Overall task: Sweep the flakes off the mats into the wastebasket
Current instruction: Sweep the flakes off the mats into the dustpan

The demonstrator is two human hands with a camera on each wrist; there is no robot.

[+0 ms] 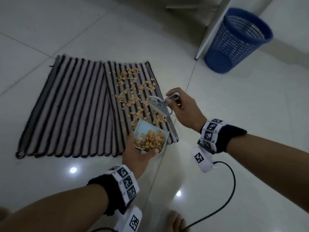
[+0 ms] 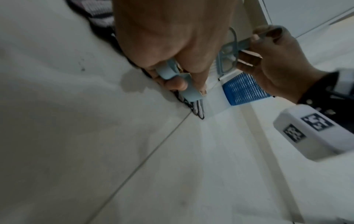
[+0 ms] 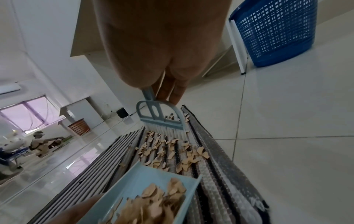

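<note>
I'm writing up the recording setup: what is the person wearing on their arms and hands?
The forearms and both hands, left hand and right hand, are bare, with no gloves or sleeves. Each wrist carries a black fabric band wrapped with white blocks printed with black square markers. A white box with a marker hangs under each wrist; a black cable leaves the right one.

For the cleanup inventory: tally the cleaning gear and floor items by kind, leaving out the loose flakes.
Striped mats: 2, left mat and right mat
Dustpan: 1, in the left hand
Hand brush: 1, in the right hand
Blue wastebasket: 1
Total: 5
</note>
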